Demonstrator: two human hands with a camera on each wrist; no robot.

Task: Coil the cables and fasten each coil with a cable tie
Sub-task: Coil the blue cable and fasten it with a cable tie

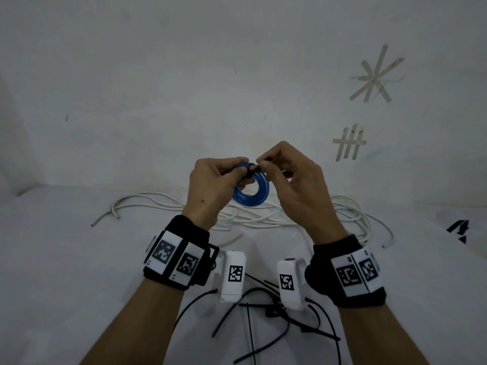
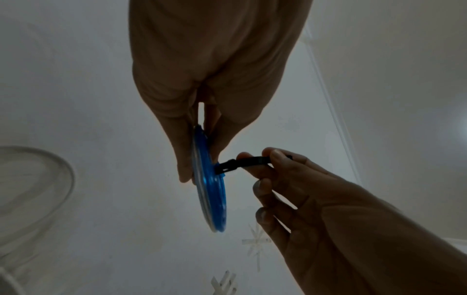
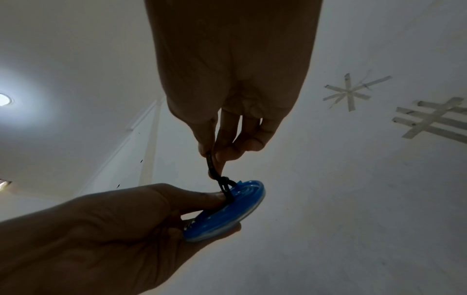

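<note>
A small flat coil of blue cable (image 1: 251, 192) hangs in the air above the table, gripped at its upper edge by my left hand (image 1: 224, 175). A black cable tie (image 2: 242, 162) is looped round the coil (image 2: 211, 191). My right hand (image 1: 274, 164) pinches the tie's free end between thumb and forefinger, just right of the coil. In the right wrist view the tie (image 3: 220, 177) runs from those fingertips down to the blue coil (image 3: 227, 211), which the left hand holds from below.
Loose white cable (image 1: 263, 214) lies tangled on the white table (image 1: 66, 259) beneath my hands. Several black cable ties (image 1: 266, 312) are scattered at the near edge between my wrists. Tape marks (image 1: 374, 75) are stuck to the wall behind.
</note>
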